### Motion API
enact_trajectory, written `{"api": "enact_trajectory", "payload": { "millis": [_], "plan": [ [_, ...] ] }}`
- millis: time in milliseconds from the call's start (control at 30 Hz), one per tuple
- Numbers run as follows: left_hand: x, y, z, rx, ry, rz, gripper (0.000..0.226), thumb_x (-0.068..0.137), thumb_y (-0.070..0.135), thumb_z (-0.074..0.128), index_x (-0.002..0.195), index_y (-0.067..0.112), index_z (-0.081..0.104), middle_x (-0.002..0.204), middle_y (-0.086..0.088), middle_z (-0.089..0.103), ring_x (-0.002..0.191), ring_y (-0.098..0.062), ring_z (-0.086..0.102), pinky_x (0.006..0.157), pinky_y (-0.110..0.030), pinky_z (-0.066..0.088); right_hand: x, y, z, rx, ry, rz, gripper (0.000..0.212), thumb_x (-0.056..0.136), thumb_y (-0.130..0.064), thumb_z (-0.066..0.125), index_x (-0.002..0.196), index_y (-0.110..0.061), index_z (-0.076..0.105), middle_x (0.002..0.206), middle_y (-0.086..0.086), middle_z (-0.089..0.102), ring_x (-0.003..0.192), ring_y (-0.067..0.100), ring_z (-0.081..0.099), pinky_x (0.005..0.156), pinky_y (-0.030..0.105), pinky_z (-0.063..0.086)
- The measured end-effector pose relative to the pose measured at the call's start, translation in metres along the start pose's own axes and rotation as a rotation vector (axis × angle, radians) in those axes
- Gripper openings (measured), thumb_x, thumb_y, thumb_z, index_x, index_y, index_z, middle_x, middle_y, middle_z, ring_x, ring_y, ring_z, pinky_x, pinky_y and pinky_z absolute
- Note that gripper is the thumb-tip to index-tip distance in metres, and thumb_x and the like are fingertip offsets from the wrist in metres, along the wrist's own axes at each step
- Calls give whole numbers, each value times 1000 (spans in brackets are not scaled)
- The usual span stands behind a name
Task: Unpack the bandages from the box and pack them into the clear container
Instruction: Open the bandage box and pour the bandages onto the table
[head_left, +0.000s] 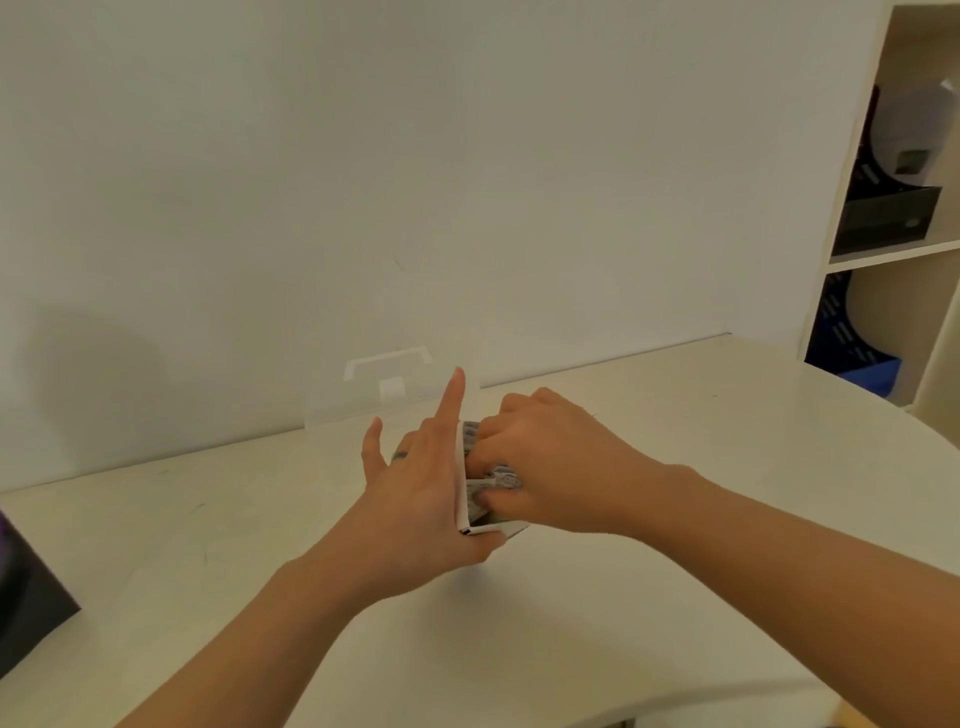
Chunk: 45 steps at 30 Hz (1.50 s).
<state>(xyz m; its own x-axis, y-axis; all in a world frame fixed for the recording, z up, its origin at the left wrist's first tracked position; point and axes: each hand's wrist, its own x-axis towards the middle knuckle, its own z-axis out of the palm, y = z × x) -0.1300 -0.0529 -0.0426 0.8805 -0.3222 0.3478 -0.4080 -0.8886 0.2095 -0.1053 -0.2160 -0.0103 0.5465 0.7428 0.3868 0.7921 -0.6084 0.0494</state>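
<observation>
Clear container (332, 410) stands just beyond the right hand (550, 467), which pinches bandages (501, 480) inside the box (460, 467); left hand (415, 499), fingers spread, clasps it.

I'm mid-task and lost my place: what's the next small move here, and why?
Probably draw the right hand back out with the bandages it grips: its fingers are inside the box, the left hand holds the box steady, and the clear container stands just behind.

Small white bandage box (491, 528), open at frame centre and tilted, shows grey-printed bandages (498, 480) inside; a white-handled clear container (363, 400) stands just above it in the frame.
</observation>
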Motion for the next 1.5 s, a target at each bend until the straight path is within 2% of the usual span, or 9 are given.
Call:
{"api": "enact_trajectory", "payload": {
  "millis": [167,467,633,733,833,967,1133,1300,1500],
  "plan": [
    [7,2,2,-14,2,9,128,71,54,67,120,43,-52,115,15,46,120,-6,39,113,-43,-15,0,7,10,-5,-15,55,20,85,-43,52,101,-35,62,83,-13,63,83,13,40,73,29,27],
    [25,10,5,53,-37,8,123,68,58,60,123,39,-49,107,13,44,118,-11,40,114,-50,-11,-5,25,28,344,-24,185,24,84,-31,58,107,-35,60,64,-22,44,79,12,40,63,20,25],
    [31,14,5,50,-69,-7,125,70,50,63,125,38,-48,113,14,45,118,-10,40,113,-48,-11,-6,31,38,431,84,170,6,82,-26,61,83,-24,67,56,-15,47,65,13,43,62,26,33],
    [34,15,7,39,-77,-36,124,70,52,62,127,37,-47,104,15,48,114,-9,42,114,-49,-9,-10,34,39,469,154,179,6,80,-26,66,82,-23,71,55,-12,48,61,17,46,57,20,32],
    [38,12,5,35,-87,-84,119,64,62,54,129,37,-43,98,13,49,110,-11,45,114,-51,-5,-21,47,34,576,248,304,7,78,-20,70,75,-26,69,56,-16,54,61,5,49,57,13,34],
    [47,6,2,78,-100,-173,122,66,56,61,132,35,-40,89,9,47,105,-15,47,114,-52,2,-41,77,26,862,381,494,9,80,-12,70,79,-20,68,70,-3,68,61,4,56,59,16,43],
    [54,-4,2,281,-145,-272,127,68,55,65,130,33,-43,127,0,48,117,-23,48,112,-56,6,-61,104,39,1010,478,729,2,83,-11,67,85,-12,66,83,4,72,73,10,66,60,13,49],
    [50,-7,0,428,-155,-297,126,67,59,62,132,31,-42,127,-3,44,120,-26,45,111,-58,4,-60,108,75,946,340,923,18,82,-18,69,99,-14,64,88,4,71,77,26,67,65,36,55],
    [38,-13,-3,500,-100,-224,126,69,64,58,119,30,-53,120,2,41,117,-21,45,111,-58,3,-59,105,60,666,228,916,58,75,-26,75,128,-25,50,122,-2,41,96,8,45,77,19,36]
  ]
}}
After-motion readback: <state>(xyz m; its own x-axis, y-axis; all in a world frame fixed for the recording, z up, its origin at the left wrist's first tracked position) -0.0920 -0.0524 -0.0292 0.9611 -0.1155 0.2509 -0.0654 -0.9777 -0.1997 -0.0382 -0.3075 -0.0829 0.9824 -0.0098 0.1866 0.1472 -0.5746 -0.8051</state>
